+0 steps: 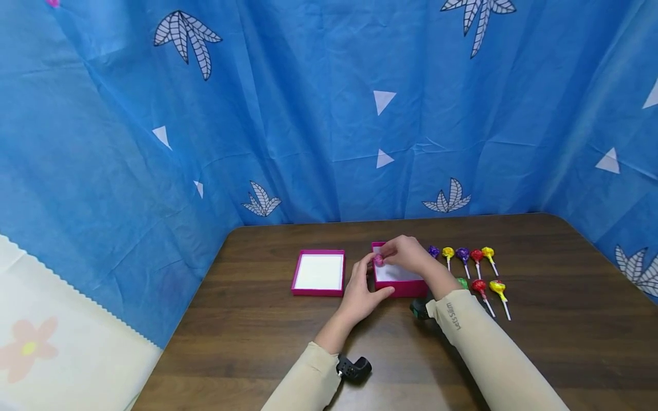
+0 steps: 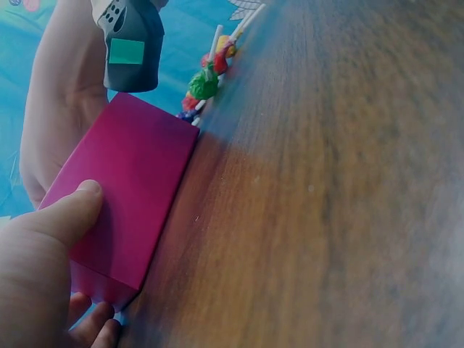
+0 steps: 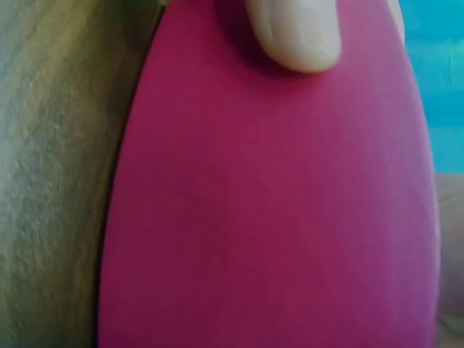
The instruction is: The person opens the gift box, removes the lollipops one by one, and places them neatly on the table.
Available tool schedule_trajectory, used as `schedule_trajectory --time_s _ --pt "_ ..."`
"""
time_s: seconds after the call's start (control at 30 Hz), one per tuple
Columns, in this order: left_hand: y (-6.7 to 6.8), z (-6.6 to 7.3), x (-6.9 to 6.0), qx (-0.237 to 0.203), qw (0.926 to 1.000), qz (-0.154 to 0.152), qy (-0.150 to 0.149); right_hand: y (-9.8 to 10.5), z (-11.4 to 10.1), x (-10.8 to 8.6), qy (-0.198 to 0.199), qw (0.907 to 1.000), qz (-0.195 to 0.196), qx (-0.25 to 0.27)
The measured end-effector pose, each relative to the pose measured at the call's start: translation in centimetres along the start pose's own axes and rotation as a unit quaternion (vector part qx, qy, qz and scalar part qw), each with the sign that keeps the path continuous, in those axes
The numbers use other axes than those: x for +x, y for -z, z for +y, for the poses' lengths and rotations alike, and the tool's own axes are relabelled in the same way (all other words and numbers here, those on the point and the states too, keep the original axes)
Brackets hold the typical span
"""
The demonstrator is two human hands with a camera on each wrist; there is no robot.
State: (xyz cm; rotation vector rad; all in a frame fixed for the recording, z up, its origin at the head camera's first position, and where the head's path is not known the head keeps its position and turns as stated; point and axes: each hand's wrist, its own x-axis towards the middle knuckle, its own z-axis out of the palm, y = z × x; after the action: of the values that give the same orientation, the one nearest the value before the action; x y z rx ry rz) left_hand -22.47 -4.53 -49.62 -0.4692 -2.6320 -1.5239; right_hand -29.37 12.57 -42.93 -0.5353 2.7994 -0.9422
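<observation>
An uncovered magenta box (image 1: 403, 289) with a white inside stands on the table, its front wall filling the right wrist view. My left hand (image 1: 358, 295) holds it at the left front corner, thumb pressed on the front wall (image 2: 138, 188) and fingers round the side. Reaching over the box from the right, my right hand (image 1: 408, 254) pinches a lollipop with a pink wrapped head (image 1: 378, 260) near the inner left wall. Its stick is hidden by the hand, and whether the lollipop touches the box floor I cannot tell.
A magenta lid (image 1: 320, 274) lies white side up left of the box. To the right, two rows of wrapped lollipops hold a yellow one (image 1: 497, 287), a red one (image 1: 479, 286) and several others, partly behind my right arm. A blue curtain (image 1: 329, 114) hangs behind the table.
</observation>
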Motion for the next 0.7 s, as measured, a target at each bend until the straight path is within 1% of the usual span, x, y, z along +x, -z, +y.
schedule_trajectory --time_s 0.17,0.27,0.5,0.7 --pt "0.1 -0.1 0.0 0.005 1.0000 -0.001 0.001 -0.5 0.1 0.2 0.018 0.9995 0.005 -0.026" --pt "0.0 -0.1 0.0 0.005 1.0000 0.000 0.000 -0.8 0.2 0.3 0.025 0.9992 0.005 -0.030" --pt "-0.1 0.0 0.0 0.007 1.0000 0.004 -0.002 -1.3 0.3 0.5 0.001 0.9999 0.005 -0.016" --pt "0.0 0.0 0.0 0.007 1.0000 0.003 0.001 -1.3 0.3 0.4 0.002 1.0000 0.001 -0.010"
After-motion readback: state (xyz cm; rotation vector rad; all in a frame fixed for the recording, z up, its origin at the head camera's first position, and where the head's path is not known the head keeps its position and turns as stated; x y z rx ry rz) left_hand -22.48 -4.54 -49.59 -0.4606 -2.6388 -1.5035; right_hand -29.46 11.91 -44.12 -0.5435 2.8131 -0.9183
